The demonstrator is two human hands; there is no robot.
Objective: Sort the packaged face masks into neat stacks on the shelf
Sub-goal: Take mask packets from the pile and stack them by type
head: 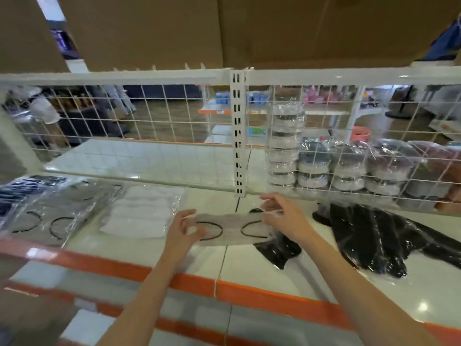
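The white shelf (pixel 262 265) with its orange front edge carries everything. Right of the grey mask packet (pixel 232 229) sprawls a heap of black mask packets (pixel 374 236); left of it lie a white stack (pixel 142 216), then a grey stack (pixel 57 216). The packet itself lies flat at mid-shelf, long axis running left to right, ear loops up. The left hand (pixel 182 231) pinches its left end, the right hand (pixel 287 216) its upper right corner.

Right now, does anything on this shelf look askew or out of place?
Yes. The black packaged masks on the right lie fanned out and overlapping, not stacked, and one black pack sits crooked under the grey pack both hands hold. The grey and white stacks at left look tidy.
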